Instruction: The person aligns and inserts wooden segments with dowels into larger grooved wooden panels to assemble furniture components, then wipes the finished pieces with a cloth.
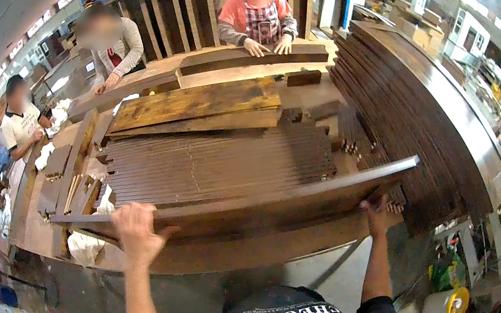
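A long dark-brown wooden board (pixel 266 210) stands on its edge along the near side of the worktable, tilted so that its broad face shows. My left hand (pixel 138 231) is closed over the board's top edge near its left end, thumb on the near face. At the other end my right hand (pixel 376 212) grips the board low, near its right corner; part of its fingers is hidden. Just behind the board lies a wide stack of dark slats (pixel 218 162). Across the back of that stack rest yellowish-brown stained planks (pixel 195 104).
A tall stack of dark panels (pixel 415 109) rises along the right side. Co-workers stand behind and at the left, one with hands on a dark beam (pixel 247 59). White cloths (pixel 85 247) and small wood pieces (pixel 81 195) lie at the left of the worktable (pixel 214 255).
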`<action>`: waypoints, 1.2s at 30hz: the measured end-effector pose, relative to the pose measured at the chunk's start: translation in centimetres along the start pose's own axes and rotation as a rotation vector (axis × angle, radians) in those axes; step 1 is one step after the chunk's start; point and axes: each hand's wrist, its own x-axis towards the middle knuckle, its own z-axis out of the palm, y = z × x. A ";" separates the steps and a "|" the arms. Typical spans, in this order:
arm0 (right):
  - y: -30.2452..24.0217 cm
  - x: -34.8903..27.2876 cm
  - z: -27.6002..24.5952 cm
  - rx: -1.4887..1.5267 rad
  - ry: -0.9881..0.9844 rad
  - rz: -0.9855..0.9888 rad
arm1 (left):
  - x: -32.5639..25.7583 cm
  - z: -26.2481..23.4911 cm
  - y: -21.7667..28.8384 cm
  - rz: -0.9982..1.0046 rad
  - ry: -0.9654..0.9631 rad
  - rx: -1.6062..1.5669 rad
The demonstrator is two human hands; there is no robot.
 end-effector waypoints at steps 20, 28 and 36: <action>-7.4 -0.5 -2.2 0.244 0.094 -0.325 | 4.2 -4.6 -1.3 -0.002 0.115 -0.058; -4.5 -0.2 1.1 -0.234 0.049 -0.042 | 3.0 3.1 -0.3 -0.077 -0.023 -0.162; 1.9 3.1 0.4 -0.025 0.036 -0.356 | 2.3 2.4 -1.1 -0.029 -0.007 -0.180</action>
